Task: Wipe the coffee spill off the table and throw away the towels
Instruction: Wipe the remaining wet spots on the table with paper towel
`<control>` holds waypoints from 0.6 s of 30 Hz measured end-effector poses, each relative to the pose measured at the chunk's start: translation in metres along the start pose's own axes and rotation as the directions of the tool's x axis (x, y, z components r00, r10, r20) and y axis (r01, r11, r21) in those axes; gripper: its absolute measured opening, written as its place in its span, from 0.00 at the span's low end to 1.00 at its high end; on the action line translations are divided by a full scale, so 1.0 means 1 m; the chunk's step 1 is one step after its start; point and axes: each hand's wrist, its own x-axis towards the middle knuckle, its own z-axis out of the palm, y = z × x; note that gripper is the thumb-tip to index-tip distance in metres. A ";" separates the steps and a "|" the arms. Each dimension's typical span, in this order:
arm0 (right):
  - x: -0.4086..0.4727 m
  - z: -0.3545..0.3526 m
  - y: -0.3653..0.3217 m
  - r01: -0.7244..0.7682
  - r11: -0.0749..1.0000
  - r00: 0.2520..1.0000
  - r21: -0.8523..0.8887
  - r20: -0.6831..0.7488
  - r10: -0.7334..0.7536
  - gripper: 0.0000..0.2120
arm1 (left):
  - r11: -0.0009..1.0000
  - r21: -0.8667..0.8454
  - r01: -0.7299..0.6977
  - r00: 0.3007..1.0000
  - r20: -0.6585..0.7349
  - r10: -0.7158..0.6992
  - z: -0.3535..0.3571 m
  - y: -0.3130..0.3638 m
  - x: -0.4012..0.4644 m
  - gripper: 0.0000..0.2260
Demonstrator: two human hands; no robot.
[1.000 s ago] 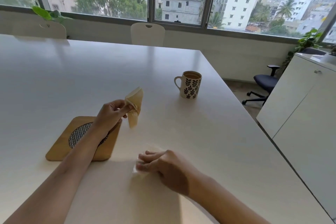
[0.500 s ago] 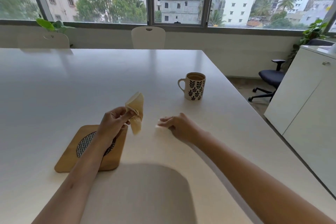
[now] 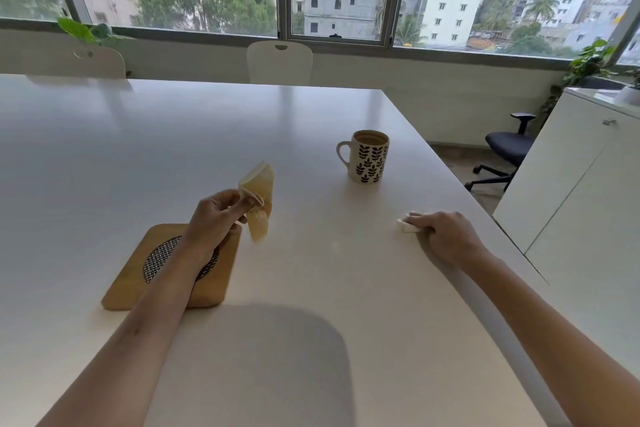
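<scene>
Head view, left to right. A wooden trivet (image 3: 138, 282) lies under the left forearm. The left hand (image 3: 216, 220), raised above the white table (image 3: 156, 149), pinches a coffee-stained paper towel (image 3: 258, 199) between thumb and fingertips; its long axis hangs roughly vertical. A leaf-patterned mug (image 3: 369, 157) of coffee stands beyond. The right hand (image 3: 441, 236), fingers curled, presses a folded white towel (image 3: 406, 226) onto the table near the right edge; the towel protrudes left of the fingertips. No bin is visible.

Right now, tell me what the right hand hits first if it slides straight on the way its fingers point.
Probably nothing: the right hand, pressing a white towel, points left across bare table, passing in front of the mug.
</scene>
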 end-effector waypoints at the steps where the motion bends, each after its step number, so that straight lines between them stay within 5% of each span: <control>1: -0.009 -0.001 -0.002 -0.009 1.000 1.000 -0.004 0.007 0.009 0.22 | 1.000 0.004 -0.001 1.000 0.003 0.001 0.000 0.001 0.000 0.03; 9: -0.080 0.009 -0.071 0.186 0.978 0.983 0.090 -0.022 -0.185 0.20 | 1.000 0.011 -0.014 1.000 0.002 0.014 0.001 0.004 -0.002 0.04; 18: -0.103 0.050 -0.173 0.468 0.788 0.816 0.400 0.147 -0.559 0.22 | 1.000 -0.029 -0.002 1.000 -0.016 0.002 0.000 0.003 -0.002 0.02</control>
